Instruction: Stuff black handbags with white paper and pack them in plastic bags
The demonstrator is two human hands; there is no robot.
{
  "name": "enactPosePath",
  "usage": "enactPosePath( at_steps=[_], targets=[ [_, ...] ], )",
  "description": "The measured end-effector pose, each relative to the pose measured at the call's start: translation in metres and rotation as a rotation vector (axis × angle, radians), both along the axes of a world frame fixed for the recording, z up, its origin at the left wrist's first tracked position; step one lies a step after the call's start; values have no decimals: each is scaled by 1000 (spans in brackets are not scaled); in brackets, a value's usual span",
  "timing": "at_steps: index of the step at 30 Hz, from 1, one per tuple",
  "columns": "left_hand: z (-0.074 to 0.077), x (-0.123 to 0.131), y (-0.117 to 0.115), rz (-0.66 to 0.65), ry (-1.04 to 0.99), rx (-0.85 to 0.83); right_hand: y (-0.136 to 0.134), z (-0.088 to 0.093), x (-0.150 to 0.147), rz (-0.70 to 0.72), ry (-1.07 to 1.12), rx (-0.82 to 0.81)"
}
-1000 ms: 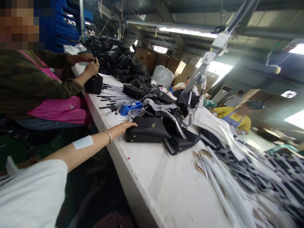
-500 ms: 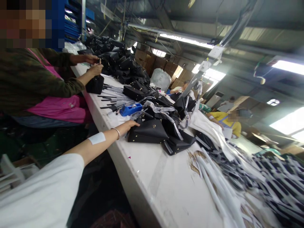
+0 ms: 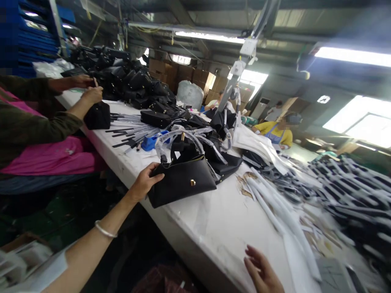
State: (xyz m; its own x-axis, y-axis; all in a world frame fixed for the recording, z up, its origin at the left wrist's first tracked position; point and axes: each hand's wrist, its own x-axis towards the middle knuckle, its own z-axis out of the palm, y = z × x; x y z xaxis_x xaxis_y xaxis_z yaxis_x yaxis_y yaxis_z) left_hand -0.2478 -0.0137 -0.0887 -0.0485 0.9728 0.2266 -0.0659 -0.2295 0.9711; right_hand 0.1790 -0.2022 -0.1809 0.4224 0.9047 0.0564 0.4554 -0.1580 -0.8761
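Note:
My left hand [image 3: 147,180] grips the left end of a black handbag [image 3: 183,181], thumb on its front face. The bag is tilted over the near edge of the white table [image 3: 210,228], its gold clasp facing me and its plastic-wrapped handles standing up. At the lower right, my right hand [image 3: 262,270] is raised over the table, fingers apart and holding nothing. A second black handbag [image 3: 227,165] lies behind the held one. Just beyond the handles is a blue tape dispenser [image 3: 149,141], partly hidden by them.
A co-worker in a pink apron [image 3: 58,156] handles a black bag [image 3: 98,116] at the left. A heap of black bags [image 3: 122,77] covers the far table. Wrapped straps [image 3: 351,179] are piled at the right, beside long white strips [image 3: 269,211]. A metal post [image 3: 227,93] rises behind.
My left hand has lifted the handbag and drawn it nearer, turning its front towards me. My right hand has come into view at the lower right. The camera view has shifted right.

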Motion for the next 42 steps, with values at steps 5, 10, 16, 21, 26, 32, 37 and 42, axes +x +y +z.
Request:
enactPosePath(
  at_steps=[5,10,16,21,26,32,37,42],
  targets=[
    [18,24,-24,-107,138,77,21,29,2,-30,219,217],
    [20,96,-26,-354,229,207,24,58,17,-59,450,361],
    [-13,172,-13,-736,340,252,-11,50,37,-166,275,221],
    [-35,187,-6,-691,384,189,-23,47,32,-132,248,216],
    [-27,174,-19,-493,460,460,-18,54,34,-115,186,224],
    [13,173,-46,-306,537,748,-23,107,19,-164,-330,440],
    [44,212,-46,-649,893,852,-5,150,-10,125,-750,380],
    [50,228,-44,-633,1247,758,14,149,-25,148,-1071,-30]
  ],
)
